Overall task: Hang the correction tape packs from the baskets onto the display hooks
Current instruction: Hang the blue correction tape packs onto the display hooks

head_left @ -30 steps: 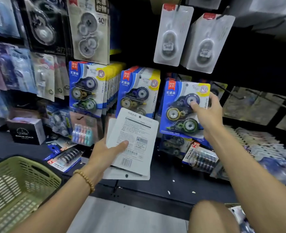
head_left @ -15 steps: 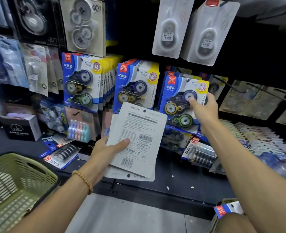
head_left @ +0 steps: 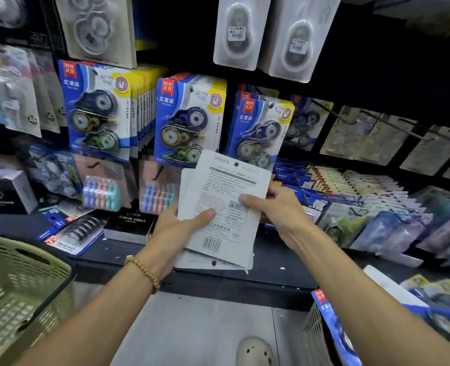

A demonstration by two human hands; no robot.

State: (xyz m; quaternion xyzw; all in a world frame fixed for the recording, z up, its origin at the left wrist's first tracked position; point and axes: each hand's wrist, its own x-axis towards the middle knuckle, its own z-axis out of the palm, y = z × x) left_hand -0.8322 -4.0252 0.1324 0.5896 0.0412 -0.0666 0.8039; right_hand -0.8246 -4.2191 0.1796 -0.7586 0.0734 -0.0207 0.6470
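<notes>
My left hand [head_left: 177, 225] holds a small stack of correction tape packs [head_left: 218, 220], their white printed backs facing me, thumb across the front. My right hand [head_left: 274, 207] grips the top pack's right edge, thumb on its back face. Behind them, blue correction tape packs hang on three display hooks: a full left row [head_left: 97, 109], a middle row [head_left: 189, 120] and a right row [head_left: 260, 130] with a front pack hanging free.
A green basket [head_left: 25, 281] stands at lower left. A second basket [head_left: 316, 334] with more blue packs sits at lower right. Alarm clock boxes [head_left: 131, 223], coloured tape sets and flat card packs fill the dark shelf. Bare hooks [head_left: 371, 120] jut out at right.
My right hand let go of the blue pack on the right hook, which now hangs there, and came down to grip the top pack of the stack in my left hand.
</notes>
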